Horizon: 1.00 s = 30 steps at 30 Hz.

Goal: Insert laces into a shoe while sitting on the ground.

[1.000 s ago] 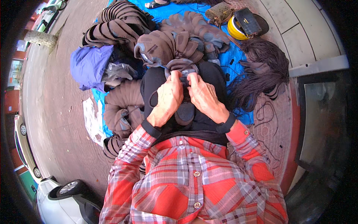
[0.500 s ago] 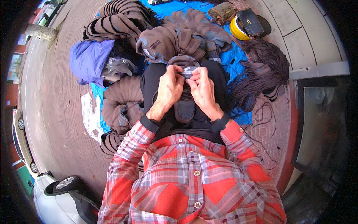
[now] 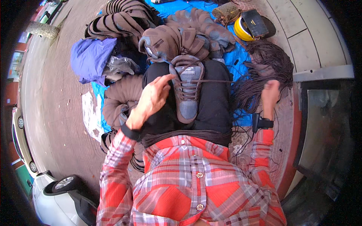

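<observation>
A grey-brown shoe upper lies on my black-trousered lap, toe toward me, with its tongue up and a dark shoelace zigzagging through its front. My left hand is at the upper's left edge, fingertips pinched together where the lace comes out. From there the lace runs taut across the upper and off to the right. Out on that side, over a bundle of loose laces, my right hand is closed and slightly blurred, in line with the lace; the stretch next to the fingers is hard to see.
Stacks of similar uppers sit beyond my knees on a blue sheet. A bundle of dark laces lies at right. Purple cloth is at left. Behind the laces stands a yellow round container with a black box on it.
My hands have parted from the tongue: the left moved slightly left and down, the right swung far out to the right, drawing the lace taut. The upper's front is now uncovered.
</observation>
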Each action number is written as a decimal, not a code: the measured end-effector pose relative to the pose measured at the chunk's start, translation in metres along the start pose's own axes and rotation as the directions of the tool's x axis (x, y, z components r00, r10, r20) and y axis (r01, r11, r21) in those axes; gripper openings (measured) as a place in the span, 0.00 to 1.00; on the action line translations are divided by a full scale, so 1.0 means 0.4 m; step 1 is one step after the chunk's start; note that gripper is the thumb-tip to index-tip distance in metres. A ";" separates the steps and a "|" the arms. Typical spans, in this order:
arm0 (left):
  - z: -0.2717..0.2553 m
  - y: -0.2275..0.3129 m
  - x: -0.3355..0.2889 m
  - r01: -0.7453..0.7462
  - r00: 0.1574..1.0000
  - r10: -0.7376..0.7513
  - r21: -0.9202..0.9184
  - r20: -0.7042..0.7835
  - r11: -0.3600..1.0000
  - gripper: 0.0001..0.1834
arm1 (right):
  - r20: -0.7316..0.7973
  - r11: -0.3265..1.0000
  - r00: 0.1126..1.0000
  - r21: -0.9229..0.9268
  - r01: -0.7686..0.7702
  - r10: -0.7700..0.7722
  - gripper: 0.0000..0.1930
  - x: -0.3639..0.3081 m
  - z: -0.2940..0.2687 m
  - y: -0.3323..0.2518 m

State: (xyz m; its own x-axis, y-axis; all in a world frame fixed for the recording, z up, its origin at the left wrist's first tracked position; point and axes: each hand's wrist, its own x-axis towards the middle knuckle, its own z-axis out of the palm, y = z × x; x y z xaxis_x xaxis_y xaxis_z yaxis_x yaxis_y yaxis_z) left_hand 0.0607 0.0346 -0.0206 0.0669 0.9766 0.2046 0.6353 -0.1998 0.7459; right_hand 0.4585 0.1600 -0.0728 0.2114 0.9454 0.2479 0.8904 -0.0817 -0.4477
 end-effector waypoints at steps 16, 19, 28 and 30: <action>0.022 -0.031 0.103 0.384 0.796 -0.250 -0.140 0.552 0.913 0.09 | 0.231 0.643 0.615 0.451 0.619 -0.754 0.08 -0.201 0.079 -0.452; 0.041 -0.055 0.090 0.304 0.850 -0.206 -0.132 0.484 0.943 0.08 | 0.468 0.852 0.739 0.444 0.277 -0.485 0.13 -0.184 0.087 -0.471; 0.071 -0.034 0.077 0.018 0.950 -0.126 0.353 0.285 0.935 0.11 | 0.460 0.830 0.691 0.291 0.476 -0.558 0.21 -0.163 0.079 -0.453; 0.081 -0.039 0.069 0.016 0.958 -0.133 0.416 0.255 0.909 0.11 | 0.443 0.807 0.675 0.358 0.470 -0.590 0.21 -0.148 0.073 -0.447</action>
State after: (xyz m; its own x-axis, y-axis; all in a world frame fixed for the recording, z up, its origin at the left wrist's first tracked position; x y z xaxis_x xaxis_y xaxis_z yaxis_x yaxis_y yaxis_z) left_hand 0.0775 0.0672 -0.0473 0.1755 0.9824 -0.0645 0.8987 -0.1331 0.4179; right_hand 0.2749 0.1279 -0.0324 -0.5610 0.8262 0.0510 0.6737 0.4915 -0.5520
